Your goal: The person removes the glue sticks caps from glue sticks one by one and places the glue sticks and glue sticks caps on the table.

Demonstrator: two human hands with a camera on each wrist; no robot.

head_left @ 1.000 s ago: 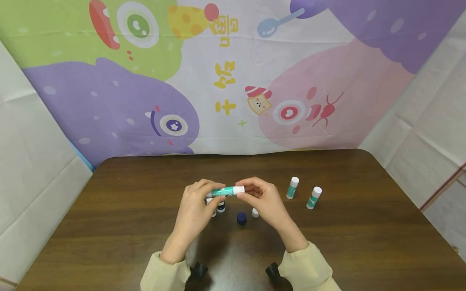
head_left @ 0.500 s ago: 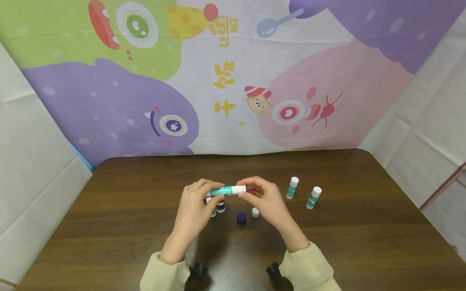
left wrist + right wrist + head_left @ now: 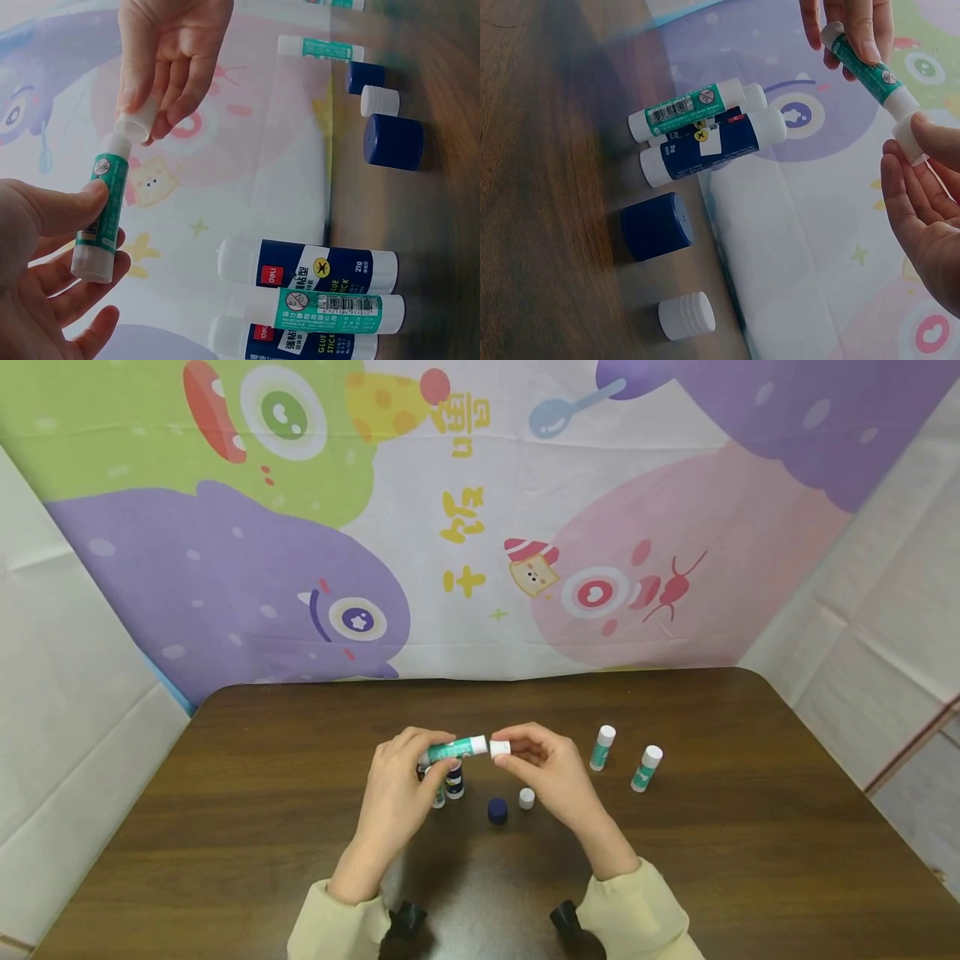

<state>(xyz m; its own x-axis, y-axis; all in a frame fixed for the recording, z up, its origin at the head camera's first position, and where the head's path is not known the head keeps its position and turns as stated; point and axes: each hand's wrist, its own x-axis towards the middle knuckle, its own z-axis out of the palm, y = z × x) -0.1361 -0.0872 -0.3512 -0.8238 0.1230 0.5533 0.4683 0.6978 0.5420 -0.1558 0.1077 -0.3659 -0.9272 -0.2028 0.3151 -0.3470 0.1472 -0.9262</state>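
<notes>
My left hand [image 3: 401, 785] grips a green-and-white glue stick [image 3: 452, 750] by its barrel, thumb on the near side, tilted in the air. The stick's bare white end points at the white cap [image 3: 500, 748] pinched between the thumb and fingers of my right hand [image 3: 551, 772]. A narrow gap separates cap and stick in the head view. Beneath the left hand stand a navy glue stick [image 3: 330, 268], a green one [image 3: 341, 311] and another navy one [image 3: 307, 343], all without caps; the left hand partly hides them in the head view.
A navy cap [image 3: 497, 811] and a ridged white cap [image 3: 527, 798] rest on the brown table [image 3: 225, 827]; the left wrist view shows a second navy cap [image 3: 365, 77] beyond. Two capped green glue sticks, one nearer [image 3: 647, 768] and one farther [image 3: 602, 748], stand right.
The white cap has come off the green glue stick. The left hand's stick has shifted slightly left and tilted, opening a gap, while the right hand keeps hold of the cap.
</notes>
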